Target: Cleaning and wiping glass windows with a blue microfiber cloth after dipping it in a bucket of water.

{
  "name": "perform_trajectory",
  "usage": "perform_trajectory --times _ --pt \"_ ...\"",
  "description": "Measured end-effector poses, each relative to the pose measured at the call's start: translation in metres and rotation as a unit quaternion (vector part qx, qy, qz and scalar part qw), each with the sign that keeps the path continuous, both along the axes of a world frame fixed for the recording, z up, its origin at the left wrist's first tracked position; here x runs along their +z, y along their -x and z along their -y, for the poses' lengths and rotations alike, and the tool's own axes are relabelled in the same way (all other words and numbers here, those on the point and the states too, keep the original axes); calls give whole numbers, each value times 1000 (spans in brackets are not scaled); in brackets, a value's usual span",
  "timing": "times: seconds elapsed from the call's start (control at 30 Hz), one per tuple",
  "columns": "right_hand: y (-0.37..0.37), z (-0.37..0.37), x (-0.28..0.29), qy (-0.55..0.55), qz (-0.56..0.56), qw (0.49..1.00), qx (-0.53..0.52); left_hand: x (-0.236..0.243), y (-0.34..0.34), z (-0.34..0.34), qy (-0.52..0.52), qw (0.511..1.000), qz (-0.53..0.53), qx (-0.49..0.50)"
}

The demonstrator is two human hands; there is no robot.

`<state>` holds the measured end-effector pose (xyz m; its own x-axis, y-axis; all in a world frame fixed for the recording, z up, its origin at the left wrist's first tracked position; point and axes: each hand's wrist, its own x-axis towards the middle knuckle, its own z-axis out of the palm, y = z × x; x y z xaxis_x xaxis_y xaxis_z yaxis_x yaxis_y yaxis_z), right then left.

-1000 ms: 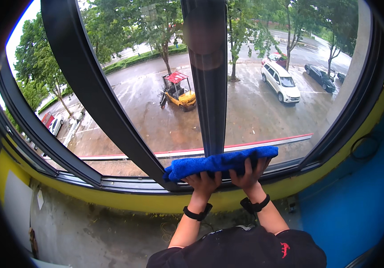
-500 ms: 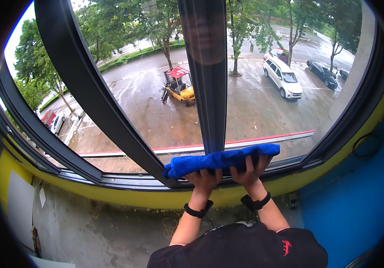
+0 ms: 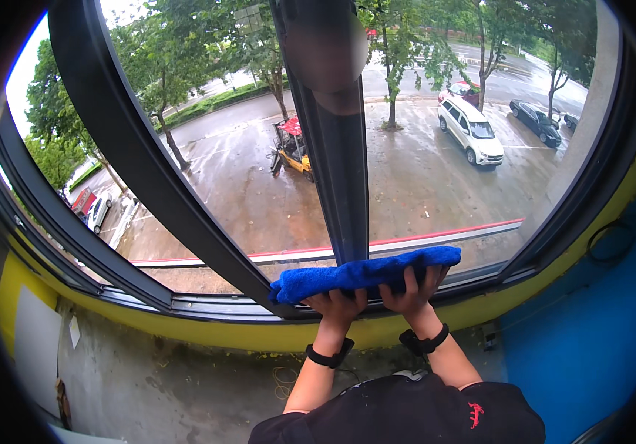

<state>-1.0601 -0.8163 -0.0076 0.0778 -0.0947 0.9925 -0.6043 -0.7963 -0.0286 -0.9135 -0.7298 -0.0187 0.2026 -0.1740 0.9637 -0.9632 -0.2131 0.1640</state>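
My left hand (image 3: 335, 313) and my right hand (image 3: 410, 296) hold a long folded blue cloth (image 3: 355, 275) from beneath, fingers curled against it, side by side. The cloth lies horizontally at the bottom of the window, over the foot of the dark central upright (image 3: 336, 185) and partly over the glass and lower frame. Its left end reaches the slanting dark frame (image 3: 184, 200). I wear a black band on each wrist. The back of the cloth is hidden.
Dark sliding-window frames continue along the left (image 3: 44, 207). A yellow wall band (image 3: 147, 318) runs below the sill, with a blue panel (image 3: 569, 333) and black cable loop (image 3: 610, 240) at right. Outside are a forklift (image 3: 292, 148), cars (image 3: 469, 129) and trees.
Compared with half a second ago, the cloth and both hands sit slightly lower in the picture. The view has shifted a little, and the central upright appears further left at the top.
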Motion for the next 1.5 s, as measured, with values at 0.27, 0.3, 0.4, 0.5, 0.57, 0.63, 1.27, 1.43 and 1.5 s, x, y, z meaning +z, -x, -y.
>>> perform_trajectory --times 0.27,0.3,0.4,0.5,0.57,0.63,1.27,1.43,1.5 --pt "1 0 -3 4 10 1000 3 -3 1 0 4 1000 3 4" --pt "1 1 -4 3 8 1000 2 -2 1 0 6 1000 3 8" --pt "1 0 -6 1 6 1000 5 -5 1 0 9 1000 2 8" --pt "-2 -3 -5 0 3 1000 14 -6 -2 -4 16 1000 -11 14" --pt "3 0 -10 4 -9 1000 -1 -6 2 1 20 1000 -4 11" --pt "10 2 -11 12 -35 999 -13 -1 4 3 22 1000 2 8" --pt "16 -1 -81 -37 -81 995 -44 -62 28 -4 -69 996 -44 -23" --pt "15 -4 -73 -69 -66 995 -9 -60 38 -10 -122 985 -114 -37" --pt "17 -6 -70 -81 -72 994 -22 -48 45 -14 -127 983 -130 -42"
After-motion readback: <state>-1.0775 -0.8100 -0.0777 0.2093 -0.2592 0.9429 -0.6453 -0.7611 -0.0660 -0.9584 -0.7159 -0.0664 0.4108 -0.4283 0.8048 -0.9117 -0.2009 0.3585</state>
